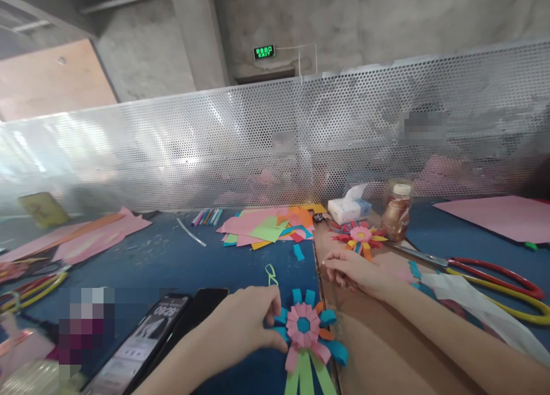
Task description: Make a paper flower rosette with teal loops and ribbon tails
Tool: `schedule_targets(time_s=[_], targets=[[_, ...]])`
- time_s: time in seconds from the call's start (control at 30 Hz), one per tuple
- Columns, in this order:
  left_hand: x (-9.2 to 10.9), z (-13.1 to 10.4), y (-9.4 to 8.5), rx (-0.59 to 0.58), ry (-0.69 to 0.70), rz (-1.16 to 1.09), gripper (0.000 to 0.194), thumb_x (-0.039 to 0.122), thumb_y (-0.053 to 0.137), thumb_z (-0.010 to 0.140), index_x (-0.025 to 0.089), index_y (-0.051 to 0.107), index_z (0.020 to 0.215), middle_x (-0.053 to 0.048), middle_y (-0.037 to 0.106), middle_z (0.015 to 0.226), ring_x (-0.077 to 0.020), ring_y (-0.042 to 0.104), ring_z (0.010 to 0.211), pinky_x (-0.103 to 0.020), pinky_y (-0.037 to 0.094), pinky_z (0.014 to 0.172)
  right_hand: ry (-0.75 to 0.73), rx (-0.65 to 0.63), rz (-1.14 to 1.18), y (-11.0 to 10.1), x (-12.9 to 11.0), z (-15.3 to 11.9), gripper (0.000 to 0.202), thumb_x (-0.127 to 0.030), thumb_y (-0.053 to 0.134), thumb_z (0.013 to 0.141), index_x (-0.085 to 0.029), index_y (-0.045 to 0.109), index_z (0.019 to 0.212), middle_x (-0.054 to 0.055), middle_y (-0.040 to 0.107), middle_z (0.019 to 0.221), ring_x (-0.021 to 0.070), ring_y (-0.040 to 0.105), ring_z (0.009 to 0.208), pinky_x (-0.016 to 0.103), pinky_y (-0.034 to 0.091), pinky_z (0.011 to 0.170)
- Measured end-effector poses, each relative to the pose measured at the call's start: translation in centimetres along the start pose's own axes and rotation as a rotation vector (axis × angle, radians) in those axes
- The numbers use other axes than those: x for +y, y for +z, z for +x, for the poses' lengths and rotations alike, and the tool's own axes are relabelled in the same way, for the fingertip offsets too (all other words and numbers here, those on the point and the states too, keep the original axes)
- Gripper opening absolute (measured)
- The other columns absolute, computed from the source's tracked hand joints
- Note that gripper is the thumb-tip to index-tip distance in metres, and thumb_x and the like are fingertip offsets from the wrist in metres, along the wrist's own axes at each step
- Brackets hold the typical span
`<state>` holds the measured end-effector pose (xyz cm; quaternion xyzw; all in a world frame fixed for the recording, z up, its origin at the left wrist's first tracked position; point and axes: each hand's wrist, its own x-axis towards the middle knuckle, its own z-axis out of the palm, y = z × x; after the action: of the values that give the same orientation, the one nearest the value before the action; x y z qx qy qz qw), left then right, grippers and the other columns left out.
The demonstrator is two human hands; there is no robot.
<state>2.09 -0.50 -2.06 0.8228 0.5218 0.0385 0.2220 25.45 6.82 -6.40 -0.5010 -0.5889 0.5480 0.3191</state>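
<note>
A paper flower rosette (303, 325) lies in front of me, with a pink pleated ring, blue and orange loops and green paper tails. My left hand (253, 315) pinches its blue loops at the left edge between thumb and fingers. To the upper right, my right hand (354, 272) is over the brown cardboard (365, 338), its fingers curled together. Whatever may be between those fingertips is too small to make out. Just beyond this hand lies a second paper flower (360, 234) with red, yellow and blue petals. A small blue paper piece (298, 252) rests left of it.
Long scissors (494, 275) with red and yellow handles lie at right, near a jar (397, 212) and tissue box (349, 210). Coloured paper sheets (262, 229) and markers (207, 217) sit before a perforated metal screen (215, 149). A phone (141, 343) lies left.
</note>
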Motion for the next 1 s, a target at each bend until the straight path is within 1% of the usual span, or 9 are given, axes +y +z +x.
schedule_targets(time_s=[0.13, 0.27, 0.37, 0.53, 0.73, 0.83, 1.0], targets=[[-0.7, 0.1, -0.7, 0.061, -0.002, -0.015, 0.023, 0.043, 0.050, 0.071, 0.022, 0.052, 0.078, 0.003, 0.058, 0.074, -0.0143, 0.050, 0.068, -0.021, 0.029, 0.054, 0.008, -0.003, 0.004, -0.1, 0.2, 0.2, 0.010, -0.025, 0.048, 0.073, -0.016, 0.044, 0.069, -0.007, 0.051, 0.048, 0.0025, 0.038, 0.031, 0.013, 0.024, 0.027], [-1.6, 0.8, -0.7, 0.110, 0.000, 0.011, 0.015, 0.030, 0.055, 0.067, 0.024, 0.054, 0.081, 0.003, 0.058, 0.083, -0.0149, 0.051, 0.073, -0.022, 0.032, 0.059, 0.003, -0.017, 0.017, -0.1, 0.5, 0.4, 0.013, -0.028, 0.048, 0.073, -0.017, 0.043, 0.068, -0.007, 0.051, 0.050, 0.0012, 0.035, 0.030, 0.013, 0.022, 0.026], [-1.8, 1.2, -0.4, 0.085, 0.003, 0.042, 0.014, 0.025, 0.055, 0.065, 0.025, 0.056, 0.079, 0.003, 0.059, 0.085, -0.0156, 0.051, 0.076, -0.022, 0.033, 0.061, -0.001, -0.017, 0.018, -0.1, 0.6, 0.5, 0.014, -0.029, 0.049, 0.072, -0.017, 0.043, 0.069, -0.007, 0.051, 0.050, 0.0012, 0.035, 0.031, 0.012, 0.023, 0.026], [-1.2, 1.1, -0.2, 0.060, -0.008, 0.078, 0.015, 0.021, 0.056, 0.063, 0.024, 0.057, 0.077, 0.003, 0.059, 0.083, -0.0165, 0.052, 0.077, -0.023, 0.033, 0.062, -0.002, -0.018, 0.011, -0.1, 0.7, 0.6, 0.016, -0.031, 0.049, 0.072, -0.017, 0.044, 0.069, -0.006, 0.051, 0.050, 0.0016, 0.036, 0.032, 0.012, 0.024, 0.026], [-0.9, 1.5, -0.3, 0.069, -0.012, 0.095, 0.011, 0.021, 0.056, 0.063, 0.023, 0.056, 0.074, 0.003, 0.061, 0.081, -0.0164, 0.053, 0.076, -0.023, 0.033, 0.062, -0.003, -0.021, -0.019, -0.2, 0.8, 0.6, 0.015, -0.031, 0.048, 0.072, -0.017, 0.044, 0.071, -0.006, 0.051, 0.051, 0.0023, 0.038, 0.033, 0.012, 0.025, 0.027], [-1.0, 1.6, -0.3, 0.082, -0.025, 0.090, 0.011, 0.020, 0.056, 0.063, 0.023, 0.056, 0.074, 0.003, 0.062, 0.080, -0.0161, 0.054, 0.075, -0.023, 0.033, 0.061, -0.022, -0.060, -0.053, -0.2, 0.8, 0.6, 0.017, -0.034, 0.048, 0.072, -0.016, 0.047, 0.071, -0.005, 0.051, 0.053, 0.0020, 0.037, 0.033, 0.012, 0.025, 0.027], [-1.0, 1.6, -0.1, 0.084, -0.020, 0.096, 0.014, 0.020, 0.056, 0.062, 0.023, 0.056, 0.075, 0.003, 0.061, 0.080, -0.0160, 0.054, 0.074, -0.023, 0.033, 0.059, -0.050, -0.168, -0.177, -0.2, 0.9, 0.7, 0.026, -0.039, 0.051, 0.072, -0.016, 0.060, 0.079, -0.005, 0.050, 0.057, 0.0007, 0.030, 0.032, 0.013, 0.022, 0.026]])
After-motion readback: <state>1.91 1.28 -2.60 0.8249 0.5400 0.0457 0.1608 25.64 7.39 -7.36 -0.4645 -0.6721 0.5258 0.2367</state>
